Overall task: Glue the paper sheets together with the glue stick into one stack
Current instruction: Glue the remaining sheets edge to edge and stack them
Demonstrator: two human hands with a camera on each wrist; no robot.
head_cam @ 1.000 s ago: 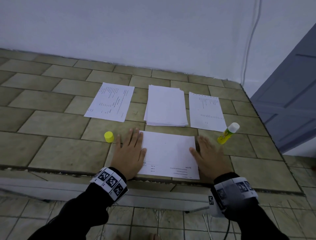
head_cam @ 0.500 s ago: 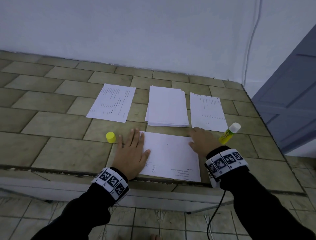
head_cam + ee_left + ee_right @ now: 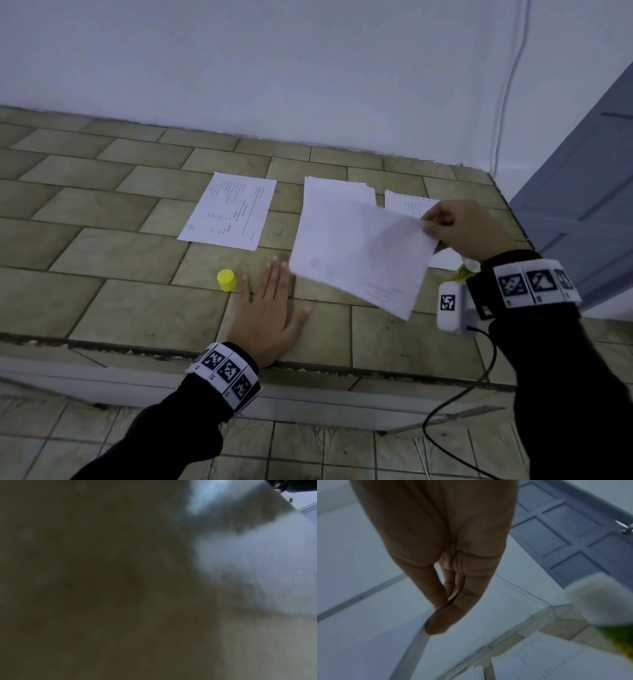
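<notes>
A: Where does the gluing stand?

B: Midway, I'd judge. The right hand (image 3: 459,228) pinches one corner of a sheet (image 3: 359,253) between thumb and fingers and holds it in the air at centre right of the head view, hanging tilted over the lower edge of the pile (image 3: 337,205). Whether it carries glue I cannot tell.

A: And the left hand?

B: The left hand (image 3: 270,315) lies flat on the counter (image 3: 137,308) at lower centre, fingers straight and spread, holding nothing. Its wrist view is only blur.

A: What remains?

B: Two printed sheets lie single: one (image 3: 229,210) at upper centre-left, another (image 3: 411,204) mostly hidden behind the right hand. The glue stick (image 3: 466,270) peeks out under the right wrist; its yellow cap (image 3: 226,280) stands just left of the left hand, so the stick is open.

A: Room to move?

B: Bare tile lies in front of the pile and to the left. The counter's front edge runs right under the left wrist, and the right edge is near the glue stick, which a sweep of the wrist could knock off.
</notes>
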